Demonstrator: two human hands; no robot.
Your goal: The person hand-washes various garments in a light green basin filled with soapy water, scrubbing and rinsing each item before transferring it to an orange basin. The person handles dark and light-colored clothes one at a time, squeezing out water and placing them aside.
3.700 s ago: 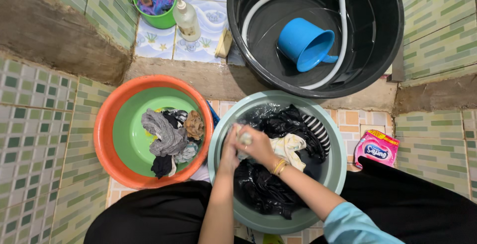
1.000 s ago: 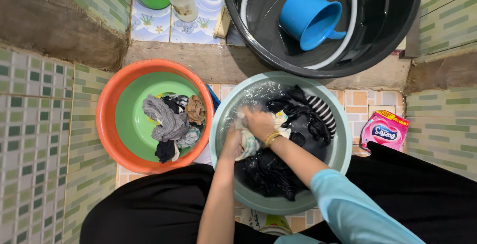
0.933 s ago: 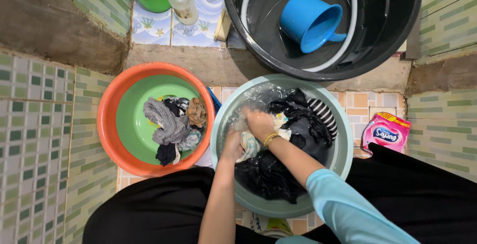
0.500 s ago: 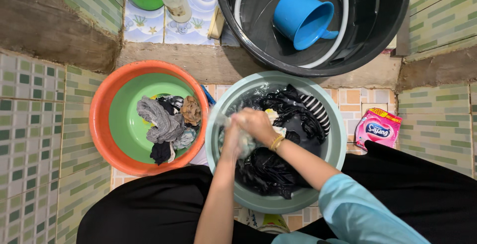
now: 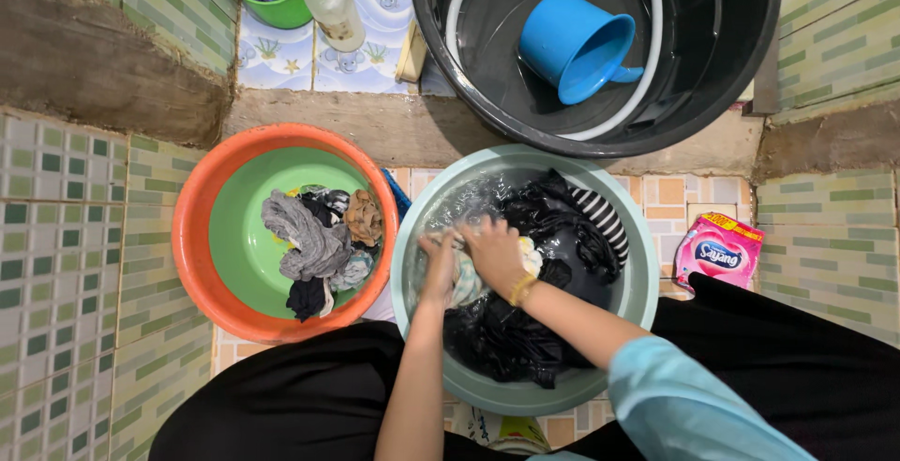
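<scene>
Laundry (image 5: 553, 236) in grey basin (image 5: 637, 283)

Two wash basins (image 5: 412, 264), one black tub (image 5: 750, 67), one blue scoop (image 5: 572, 44)

Both hands (image 5: 469, 259) lower into the grey-green basin (image 5: 637, 273), pale cloth (image 5: 466, 283) now pressed onto the dark laundry (image 5: 511, 339).
</scene>
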